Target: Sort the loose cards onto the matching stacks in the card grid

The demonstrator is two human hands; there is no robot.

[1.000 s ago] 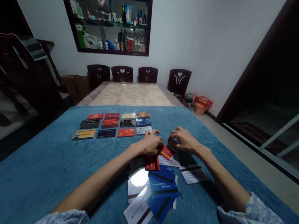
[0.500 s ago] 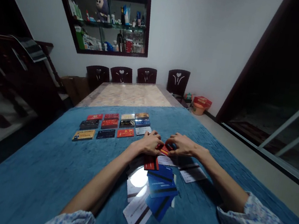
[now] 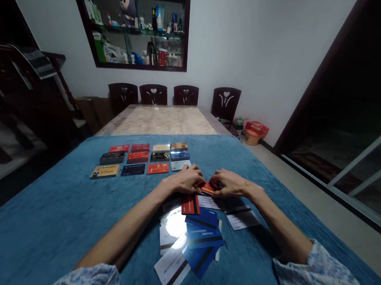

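Observation:
My left hand [image 3: 186, 181] and my right hand [image 3: 229, 183] meet over a red-orange card [image 3: 207, 188] on the blue cloth [image 3: 57, 208]. Fingers of both hands pinch that card at its ends. Just below the hands lies a loose heap of cards [image 3: 191, 231]: red, blue and white ones, several showing a dark magnetic stripe. To the left and farther away, several cards [image 3: 142, 159] lie face up in tidy rows, red, dark, yellow and blue.
Beyond the cloth the bare marble tabletop [image 3: 165, 121] runs to a row of dark wooden chairs [image 3: 155, 93]. A wall niche with shelves [image 3: 137, 23] holds bottles and a plush toy. A red box [image 3: 256, 129] sits on the floor at the right.
My right hand has come in toward my left until both hold the red-orange card, which lay under my left fingers a second ago. The view has shifted slightly.

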